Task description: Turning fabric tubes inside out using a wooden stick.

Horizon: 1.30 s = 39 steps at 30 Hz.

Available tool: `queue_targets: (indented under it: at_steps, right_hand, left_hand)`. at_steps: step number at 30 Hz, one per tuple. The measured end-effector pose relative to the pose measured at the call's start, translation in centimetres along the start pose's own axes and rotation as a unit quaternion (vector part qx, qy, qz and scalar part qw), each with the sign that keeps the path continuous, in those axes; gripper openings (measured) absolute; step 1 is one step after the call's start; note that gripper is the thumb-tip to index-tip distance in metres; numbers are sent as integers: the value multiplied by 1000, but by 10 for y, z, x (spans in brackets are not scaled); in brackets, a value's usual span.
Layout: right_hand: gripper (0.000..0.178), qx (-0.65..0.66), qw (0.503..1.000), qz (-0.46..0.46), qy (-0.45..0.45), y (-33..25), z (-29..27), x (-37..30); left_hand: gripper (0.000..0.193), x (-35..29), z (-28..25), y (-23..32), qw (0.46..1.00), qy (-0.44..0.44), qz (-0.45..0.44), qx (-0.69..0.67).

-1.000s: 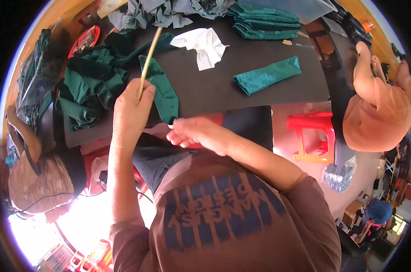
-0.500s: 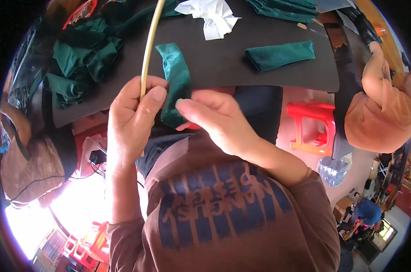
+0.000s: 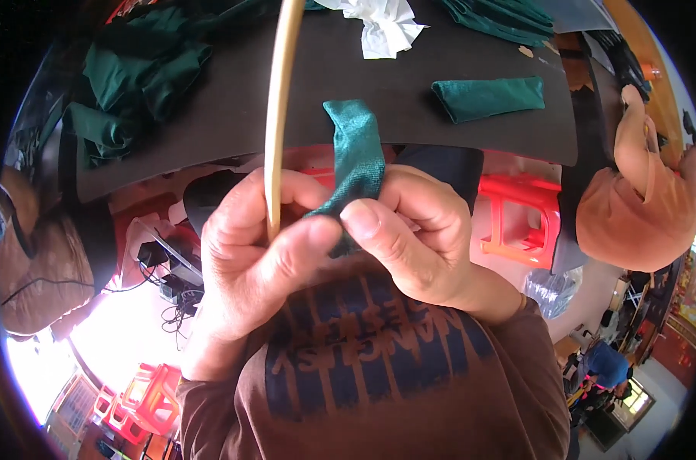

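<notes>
My left hand [image 3: 259,245] is closed round a thin pale wooden stick [image 3: 279,115], which points up and away past the table edge. Its thumb and index finger also come against the near end of a small dark green velvety fabric piece [image 3: 358,149]. That same end is pinched between thumb and fingers of my right hand [image 3: 421,238]. The piece curves upward from my fingertips, its far end free over the table's near side. Whether it is a tube or a flat strip at the pinched end is hidden by my fingers.
The dark table [image 3: 286,92] carries a folded green fabric piece [image 3: 490,100] at right, a heap of green fabric [image 3: 141,69] at left, a stack of green cloth [image 3: 505,19] and crumpled white tissue [image 3: 386,27]. A red stool [image 3: 520,218] and a seated person [image 3: 639,199] are at right.
Both hands have come closer to me and together at the fabric's near end. My left thumb has moved onto that end, and the stick now stands more upright.
</notes>
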State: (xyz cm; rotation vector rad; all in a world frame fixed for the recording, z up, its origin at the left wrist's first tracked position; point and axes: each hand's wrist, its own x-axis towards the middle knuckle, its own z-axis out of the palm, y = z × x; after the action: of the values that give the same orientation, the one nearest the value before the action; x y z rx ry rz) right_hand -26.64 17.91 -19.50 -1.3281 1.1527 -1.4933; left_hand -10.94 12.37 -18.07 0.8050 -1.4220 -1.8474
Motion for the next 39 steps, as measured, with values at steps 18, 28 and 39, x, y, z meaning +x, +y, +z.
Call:
queue_targets:
  at_steps: [18,28,39]
  right_hand:
    - [13,-121,973,-149,-127,13,-3,6]
    - [24,269,932,244,4,18,-14,2]
    - [16,276,944,170,57,5,-15,10]
  left_hand:
    - [39,12,0,-14,981,11,-129,-145]
    - [31,8,-3,-20,988,-52,-66,-129]
    - [32,11,-1,-14,990,-24,-50,-127]
